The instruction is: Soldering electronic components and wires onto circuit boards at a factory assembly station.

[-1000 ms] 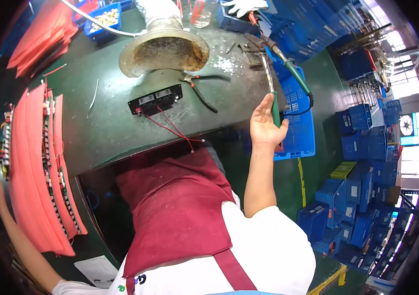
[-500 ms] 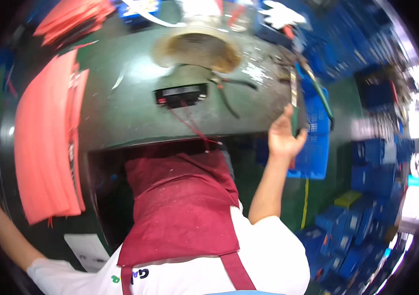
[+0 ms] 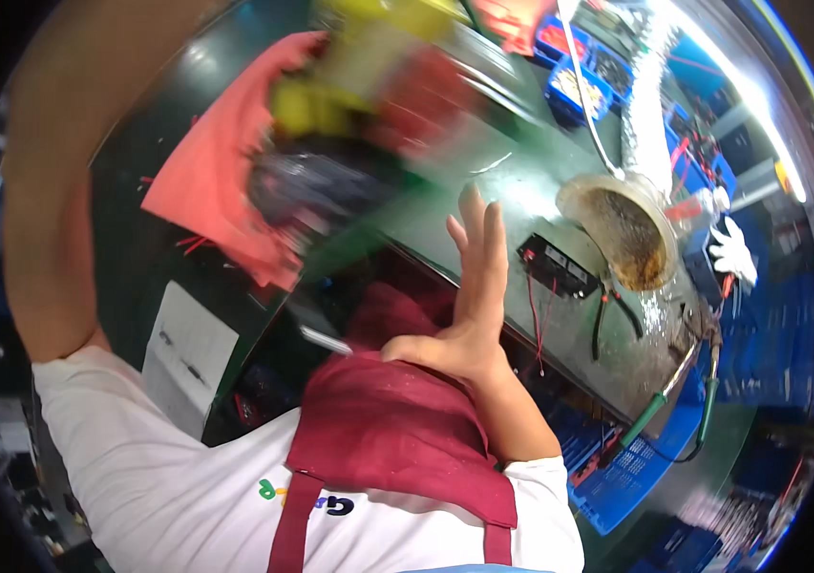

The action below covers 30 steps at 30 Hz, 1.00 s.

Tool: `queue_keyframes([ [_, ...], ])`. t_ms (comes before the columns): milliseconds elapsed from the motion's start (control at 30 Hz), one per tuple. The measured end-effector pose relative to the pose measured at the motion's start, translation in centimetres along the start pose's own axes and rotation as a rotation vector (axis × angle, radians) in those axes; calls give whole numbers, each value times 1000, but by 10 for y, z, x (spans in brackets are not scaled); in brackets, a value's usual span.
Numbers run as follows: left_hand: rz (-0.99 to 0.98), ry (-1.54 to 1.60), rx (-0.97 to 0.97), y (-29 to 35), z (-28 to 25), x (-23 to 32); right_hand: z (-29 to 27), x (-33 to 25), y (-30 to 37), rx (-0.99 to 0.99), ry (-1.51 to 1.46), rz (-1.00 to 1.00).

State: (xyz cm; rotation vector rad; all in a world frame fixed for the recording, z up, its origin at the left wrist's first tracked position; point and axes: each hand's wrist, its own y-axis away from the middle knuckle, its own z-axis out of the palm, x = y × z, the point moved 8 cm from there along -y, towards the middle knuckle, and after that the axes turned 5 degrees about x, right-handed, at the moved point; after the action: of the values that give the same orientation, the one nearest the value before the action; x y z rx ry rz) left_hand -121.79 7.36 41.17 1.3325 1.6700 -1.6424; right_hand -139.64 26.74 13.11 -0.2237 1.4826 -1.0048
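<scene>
Hanging wide, the empty right hand (image 3: 475, 320) fronts the maroon cloth apron (image 3: 378, 406); two green-handled soldering irons (image 3: 644, 420) jut handle-outward, perhaps for easy grabbing; left hand unseen.

The apron (image 3: 397, 411) is maroon, the blurred bundle (image 3: 402, 81) yellow and red, the sheets (image 3: 221, 167) coral.

At the near left lies a white paper sheet (image 3: 187, 353). Farther right, a stained flared hood (image 3: 631, 234) joins a silver duct (image 3: 647, 119), with a small blue bin (image 3: 564, 108) to its left and a white glove (image 3: 733, 253) to its right. Nearer right sits a blue crate (image 3: 617, 501).
</scene>
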Motion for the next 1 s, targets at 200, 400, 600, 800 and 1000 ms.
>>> queue_keyframes([
  [200,-53,924,100,9,-88,36,72,-14,80,-226,108,192],
  [400,-525,1536,-244,84,-23,16,48,-10,106,563,-218,496],
  [600,-319,1104,-868,279,14,91,1,7,99,371,-460,432],
  [800,-646,998,-526,323,76,77,-42,23,98,347,-379,431],
  [1000,-1370,779,53,308,181,-69,-63,23,108,435,-310,443],
])
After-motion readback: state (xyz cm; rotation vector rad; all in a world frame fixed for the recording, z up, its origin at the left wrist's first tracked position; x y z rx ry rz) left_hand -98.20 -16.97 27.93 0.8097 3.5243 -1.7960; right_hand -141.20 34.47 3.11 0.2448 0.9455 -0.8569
